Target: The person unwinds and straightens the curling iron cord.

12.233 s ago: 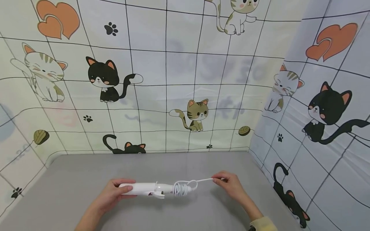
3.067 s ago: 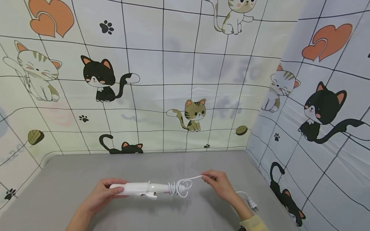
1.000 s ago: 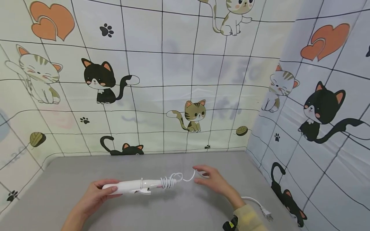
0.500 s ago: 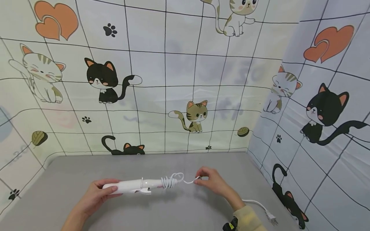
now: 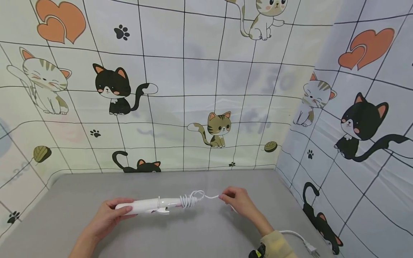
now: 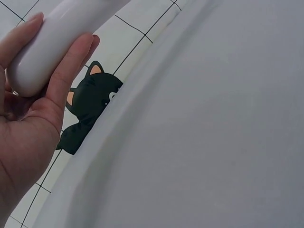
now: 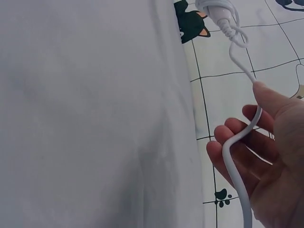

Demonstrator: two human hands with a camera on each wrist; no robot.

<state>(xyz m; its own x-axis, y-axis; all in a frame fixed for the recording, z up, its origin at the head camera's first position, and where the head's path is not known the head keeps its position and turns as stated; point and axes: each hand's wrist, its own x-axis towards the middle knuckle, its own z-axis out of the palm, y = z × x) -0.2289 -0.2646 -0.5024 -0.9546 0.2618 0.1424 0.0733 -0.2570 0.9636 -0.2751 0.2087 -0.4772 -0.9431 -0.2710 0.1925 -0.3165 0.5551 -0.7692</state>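
My left hand (image 5: 104,216) grips the rounded, thick end of a white corded styling tool that looks like a curling iron (image 5: 145,205). It is held nearly level above the grey table, with a lever clip (image 5: 162,210) midway along it. Several turns of white cord (image 5: 187,201) are wrapped around its slimmer right end. My right hand (image 5: 240,202) pinches the cord between thumb and fingertips, a short way beyond the coils. In the right wrist view, the loose cord (image 7: 232,164) runs down across the curled fingers.
The cord's two-pronged plug (image 5: 310,248) hangs or lies at the lower right, beyond the right sleeve (image 5: 278,245); I cannot tell which. A grey table surface (image 5: 193,236) is bounded by cat-patterned cloth walls (image 5: 167,118) at back and sides.
The plug, unseen 12 seconds ago, shows at right and has shifted further right and down. The right fingers, spread one second ago, have closed on the cord. The tool has moved left since the first frame.
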